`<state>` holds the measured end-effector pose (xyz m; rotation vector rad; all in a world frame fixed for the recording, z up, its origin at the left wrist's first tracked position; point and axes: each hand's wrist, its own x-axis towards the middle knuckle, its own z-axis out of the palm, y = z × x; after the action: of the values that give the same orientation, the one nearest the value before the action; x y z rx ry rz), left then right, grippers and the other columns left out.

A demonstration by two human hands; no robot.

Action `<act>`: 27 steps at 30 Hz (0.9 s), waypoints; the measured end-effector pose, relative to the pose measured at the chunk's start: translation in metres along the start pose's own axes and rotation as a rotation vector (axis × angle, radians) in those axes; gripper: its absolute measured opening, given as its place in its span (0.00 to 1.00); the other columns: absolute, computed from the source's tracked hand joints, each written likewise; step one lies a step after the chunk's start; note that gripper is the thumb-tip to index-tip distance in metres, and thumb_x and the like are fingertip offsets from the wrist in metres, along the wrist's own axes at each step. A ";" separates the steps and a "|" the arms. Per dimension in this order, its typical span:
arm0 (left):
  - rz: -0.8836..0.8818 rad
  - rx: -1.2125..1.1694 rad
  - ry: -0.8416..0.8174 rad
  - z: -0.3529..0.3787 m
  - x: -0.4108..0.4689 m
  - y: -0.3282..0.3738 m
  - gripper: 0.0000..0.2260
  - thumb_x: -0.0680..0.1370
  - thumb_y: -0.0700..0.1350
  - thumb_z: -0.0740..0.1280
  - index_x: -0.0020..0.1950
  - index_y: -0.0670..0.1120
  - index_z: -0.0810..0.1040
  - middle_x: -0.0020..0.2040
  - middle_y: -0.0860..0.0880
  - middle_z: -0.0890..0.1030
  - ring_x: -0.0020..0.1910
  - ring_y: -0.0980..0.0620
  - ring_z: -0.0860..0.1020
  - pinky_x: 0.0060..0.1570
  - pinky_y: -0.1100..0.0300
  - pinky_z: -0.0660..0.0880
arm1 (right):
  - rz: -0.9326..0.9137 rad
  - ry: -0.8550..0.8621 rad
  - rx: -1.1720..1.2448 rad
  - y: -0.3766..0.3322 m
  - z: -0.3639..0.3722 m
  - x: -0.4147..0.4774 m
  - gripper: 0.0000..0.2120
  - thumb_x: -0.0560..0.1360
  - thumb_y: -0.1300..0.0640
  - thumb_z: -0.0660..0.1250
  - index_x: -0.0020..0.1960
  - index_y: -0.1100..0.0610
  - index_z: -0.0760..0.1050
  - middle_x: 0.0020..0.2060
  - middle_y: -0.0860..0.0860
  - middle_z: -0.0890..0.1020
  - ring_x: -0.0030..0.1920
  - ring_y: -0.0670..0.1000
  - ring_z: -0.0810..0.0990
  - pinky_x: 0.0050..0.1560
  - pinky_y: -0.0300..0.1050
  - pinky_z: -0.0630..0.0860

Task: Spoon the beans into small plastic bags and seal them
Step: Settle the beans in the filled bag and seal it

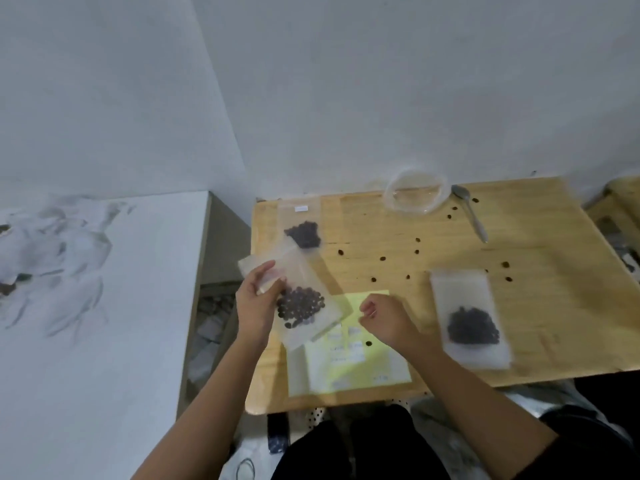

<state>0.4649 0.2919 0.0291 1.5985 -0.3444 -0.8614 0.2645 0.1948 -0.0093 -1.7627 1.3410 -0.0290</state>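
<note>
My left hand [258, 299] grips the upper part of a clear plastic bag of dark beans [304, 308] over the table's left side. A second bean bag [302, 230] lies at the far left of the wooden table [540, 306]. A third bean bag [467, 320] lies on the right. My right hand [384, 320] hovers near the table's front with fingers curled, holding nothing that I can see. A metal spoon [472, 213] lies beside a clear plastic bowl [415, 195] at the back. Several loose beans [382, 258] are scattered across the table.
A yellow-green sheet with white labels [353, 358] lies at the front edge under clear plastic. A white surface [104, 306] stands to the left with a gap between. The wall rises right behind the table. Another wooden piece [620, 199] sits at far right.
</note>
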 end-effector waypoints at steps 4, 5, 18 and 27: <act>0.000 -0.055 0.121 -0.015 0.000 -0.009 0.13 0.75 0.35 0.69 0.55 0.50 0.78 0.58 0.40 0.79 0.45 0.46 0.79 0.43 0.56 0.77 | 0.012 -0.024 -0.097 0.009 0.012 -0.004 0.06 0.71 0.64 0.69 0.44 0.61 0.72 0.42 0.52 0.70 0.42 0.50 0.72 0.42 0.41 0.69; -0.004 -0.058 0.131 -0.016 -0.001 -0.010 0.13 0.75 0.35 0.69 0.55 0.50 0.78 0.58 0.40 0.79 0.45 0.47 0.79 0.43 0.55 0.77 | 0.006 -0.016 -0.098 0.008 0.014 -0.004 0.07 0.71 0.64 0.70 0.42 0.60 0.71 0.41 0.52 0.70 0.41 0.51 0.72 0.41 0.41 0.69; -0.010 -0.075 0.039 -0.001 -0.008 -0.007 0.15 0.73 0.34 0.70 0.55 0.52 0.79 0.59 0.45 0.79 0.53 0.44 0.80 0.50 0.50 0.79 | -0.038 0.050 -0.095 -0.008 0.005 -0.010 0.10 0.75 0.71 0.57 0.39 0.59 0.68 0.35 0.51 0.72 0.33 0.48 0.69 0.36 0.47 0.73; 0.082 -0.059 -0.270 0.036 -0.014 0.036 0.23 0.72 0.29 0.68 0.58 0.54 0.76 0.61 0.55 0.76 0.59 0.49 0.78 0.53 0.50 0.79 | -0.292 0.253 0.289 -0.098 -0.083 -0.019 0.03 0.73 0.61 0.69 0.44 0.61 0.78 0.34 0.46 0.77 0.35 0.41 0.73 0.35 0.25 0.69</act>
<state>0.4387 0.2668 0.0676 1.4059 -0.5661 -1.0169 0.2899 0.1594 0.1130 -1.7280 1.1714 -0.5957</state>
